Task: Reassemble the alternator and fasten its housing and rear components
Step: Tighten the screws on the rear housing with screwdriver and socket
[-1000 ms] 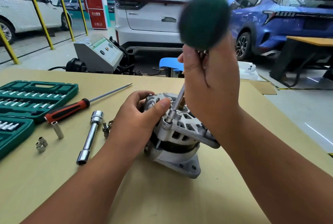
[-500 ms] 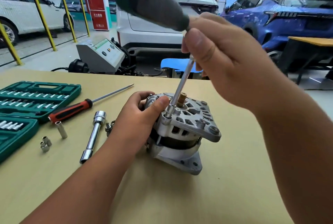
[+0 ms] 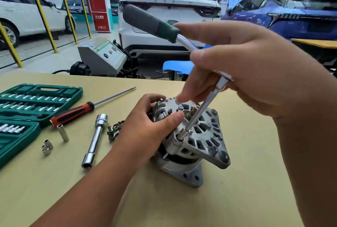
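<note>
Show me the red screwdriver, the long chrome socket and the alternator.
red screwdriver [image 3: 73, 113]: head view, its handle.
long chrome socket [image 3: 94, 141]: head view, mid-shaft.
alternator [image 3: 206, 142]: head view, vented top housing.

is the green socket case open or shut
Open: the green socket case lies spread flat, with rows of sockets exposed in both halves.

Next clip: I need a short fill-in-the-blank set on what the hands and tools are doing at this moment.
1. While the left hand grips the alternator, the right hand holds the socket driver by its ____, not its handle.
2. The screwdriver lying on the table has a mostly ____ handle.
3. The green socket case at the left lies ____.
Missing words: shaft; red; open.
</note>
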`<action>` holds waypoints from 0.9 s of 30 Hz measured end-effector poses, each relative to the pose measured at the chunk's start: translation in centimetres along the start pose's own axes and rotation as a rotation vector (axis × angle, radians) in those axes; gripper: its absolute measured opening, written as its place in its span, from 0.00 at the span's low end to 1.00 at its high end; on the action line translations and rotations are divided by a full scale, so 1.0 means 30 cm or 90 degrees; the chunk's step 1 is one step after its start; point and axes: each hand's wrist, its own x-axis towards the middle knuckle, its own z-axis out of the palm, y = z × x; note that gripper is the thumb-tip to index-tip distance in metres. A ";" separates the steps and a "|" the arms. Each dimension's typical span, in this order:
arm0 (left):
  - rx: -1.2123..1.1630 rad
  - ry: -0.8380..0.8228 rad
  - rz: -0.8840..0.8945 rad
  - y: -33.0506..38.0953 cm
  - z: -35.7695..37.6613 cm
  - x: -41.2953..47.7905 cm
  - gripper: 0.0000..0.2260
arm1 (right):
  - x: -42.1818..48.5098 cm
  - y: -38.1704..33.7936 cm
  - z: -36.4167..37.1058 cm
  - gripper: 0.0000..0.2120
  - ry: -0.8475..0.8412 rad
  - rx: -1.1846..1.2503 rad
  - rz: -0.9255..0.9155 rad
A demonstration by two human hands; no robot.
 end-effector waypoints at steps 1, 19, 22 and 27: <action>0.004 0.000 0.005 -0.001 0.000 -0.001 0.30 | 0.003 0.004 0.001 0.25 -0.034 0.120 0.023; -0.052 0.014 -0.023 0.008 0.002 0.005 0.33 | 0.057 0.061 0.148 0.10 0.244 0.773 0.119; -0.057 0.016 -0.021 0.018 0.003 0.004 0.35 | 0.070 0.092 0.161 0.09 0.063 0.742 0.069; -0.030 0.008 -0.004 0.014 0.001 -0.003 0.31 | 0.086 0.152 0.153 0.17 -0.180 0.768 0.015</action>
